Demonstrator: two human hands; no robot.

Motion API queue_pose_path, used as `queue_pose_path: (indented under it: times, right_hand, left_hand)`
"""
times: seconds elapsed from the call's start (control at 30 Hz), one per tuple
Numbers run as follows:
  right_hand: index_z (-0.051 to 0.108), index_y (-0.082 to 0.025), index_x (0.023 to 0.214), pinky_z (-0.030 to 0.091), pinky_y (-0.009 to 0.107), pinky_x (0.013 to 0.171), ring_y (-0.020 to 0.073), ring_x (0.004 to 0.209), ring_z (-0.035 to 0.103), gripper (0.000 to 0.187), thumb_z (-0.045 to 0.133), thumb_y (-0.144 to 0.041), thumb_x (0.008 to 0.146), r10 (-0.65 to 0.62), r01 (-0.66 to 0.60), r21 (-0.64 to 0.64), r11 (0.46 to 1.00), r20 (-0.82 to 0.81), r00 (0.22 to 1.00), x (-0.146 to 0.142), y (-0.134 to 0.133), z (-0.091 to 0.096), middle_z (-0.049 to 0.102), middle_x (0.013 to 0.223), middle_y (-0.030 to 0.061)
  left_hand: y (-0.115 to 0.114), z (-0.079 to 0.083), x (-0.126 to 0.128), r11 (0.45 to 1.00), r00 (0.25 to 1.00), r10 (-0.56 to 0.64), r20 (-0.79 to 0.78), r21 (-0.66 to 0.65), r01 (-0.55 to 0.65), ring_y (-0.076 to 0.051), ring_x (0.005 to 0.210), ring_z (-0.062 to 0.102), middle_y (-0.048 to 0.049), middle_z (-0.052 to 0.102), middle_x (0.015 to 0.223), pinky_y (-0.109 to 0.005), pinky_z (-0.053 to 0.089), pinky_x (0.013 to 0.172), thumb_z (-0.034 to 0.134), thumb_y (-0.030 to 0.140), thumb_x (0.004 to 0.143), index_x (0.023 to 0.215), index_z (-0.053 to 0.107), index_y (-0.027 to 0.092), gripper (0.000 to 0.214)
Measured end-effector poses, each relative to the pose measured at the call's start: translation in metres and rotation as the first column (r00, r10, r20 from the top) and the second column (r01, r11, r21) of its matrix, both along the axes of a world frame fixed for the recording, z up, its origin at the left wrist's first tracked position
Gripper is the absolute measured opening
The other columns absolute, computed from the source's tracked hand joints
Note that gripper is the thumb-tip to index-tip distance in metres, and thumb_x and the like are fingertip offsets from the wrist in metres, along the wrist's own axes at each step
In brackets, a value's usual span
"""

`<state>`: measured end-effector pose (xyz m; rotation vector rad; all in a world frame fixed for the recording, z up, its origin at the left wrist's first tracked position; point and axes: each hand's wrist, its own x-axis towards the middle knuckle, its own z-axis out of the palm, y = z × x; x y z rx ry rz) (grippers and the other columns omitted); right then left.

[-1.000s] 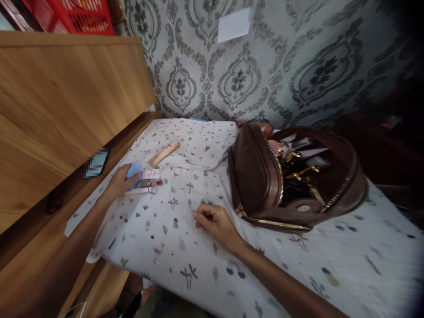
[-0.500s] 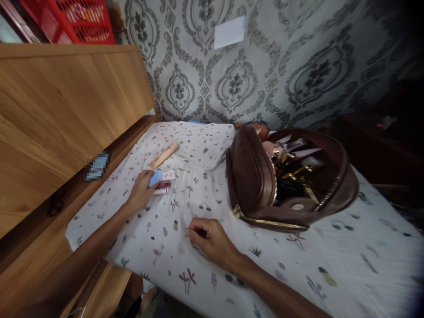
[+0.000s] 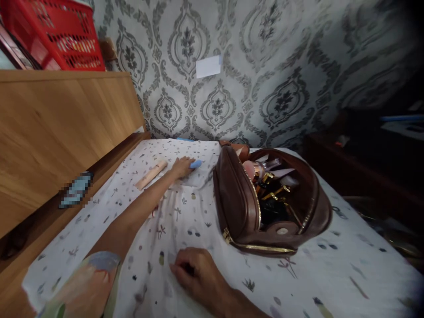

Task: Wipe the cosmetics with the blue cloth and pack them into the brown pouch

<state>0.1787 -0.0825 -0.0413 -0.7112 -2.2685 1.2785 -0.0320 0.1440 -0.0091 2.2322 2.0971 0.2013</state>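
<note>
Blue thing [image 3: 195, 164], clamped at the fingertips of your left hand [image 3: 182, 168], has swung in near the bag [image 3: 236, 198], left of it, now closer than the beige tube [image 3: 151, 175]. Your right hand [image 3: 198, 274] curls, fingers together, front-left of the bag.

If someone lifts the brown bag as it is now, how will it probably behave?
The bag probably feels rather heavy, since many items crowd inside. Its walls stand up and hold their curve, so it may be fairly stiff. With the zip wide open, they might spill if it tips.
</note>
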Motion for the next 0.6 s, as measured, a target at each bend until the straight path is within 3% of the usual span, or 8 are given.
queue_pose_path:
  times: [0.07,0.27,0.43,0.6]
  right_hand:
    - [0.063,-0.018,0.065,0.035,0.023,0.059,0.0113,0.057,0.049,0.015,0.060,-0.020,0.080,0.007,-0.007,0.043,0.999,0.011,1.000,-0.001,0.001,-0.007,0.057,0.059,-0.0022]
    - [0.070,-0.018,0.074,0.037,0.024,0.062,0.0145,0.064,0.058,0.011,0.064,-0.025,0.081,0.058,-0.063,0.042,0.997,0.108,0.992,-0.003,0.004,-0.016,0.065,0.066,0.0016]
    - [0.071,-0.018,0.075,0.036,0.024,0.060,0.0144,0.063,0.057,0.010,0.066,-0.025,0.079,0.066,-0.072,0.042,0.997,0.117,0.991,-0.004,0.006,-0.016,0.066,0.067,0.0021]
    - [0.069,-0.018,0.073,0.036,0.023,0.061,0.0135,0.063,0.057,0.010,0.063,-0.020,0.082,0.004,-0.009,0.069,0.998,0.066,0.998,0.001,0.007,-0.007,0.066,0.066,0.0015]
  left_hand:
    - [0.024,-0.006,0.003,0.999,0.999,0.030,-0.013,-0.029,-0.031,-0.032,0.132,0.048,-0.0124,0.049,0.145,-0.059,0.038,0.109,0.060,0.034,0.095,0.137,0.052,0.019,0.045]
    - [0.072,-0.014,-0.004,0.993,0.995,0.104,-0.013,-0.062,-0.104,-0.031,0.127,0.051,-0.0125,0.049,0.144,-0.057,0.044,0.104,0.060,0.037,0.095,0.137,0.051,0.020,0.047]
    - [0.090,-0.017,-0.006,0.992,0.993,0.115,-0.001,-0.050,-0.115,-0.030,0.123,0.055,-0.0123,0.051,0.141,-0.055,0.047,0.101,0.060,0.037,0.095,0.135,0.052,0.019,0.045]
    - [0.092,-0.013,-0.009,0.997,0.996,0.075,0.043,-0.039,-0.073,-0.028,0.118,0.058,-0.0119,0.055,0.137,-0.052,0.051,0.097,0.061,0.035,0.095,0.132,0.054,0.018,0.042]
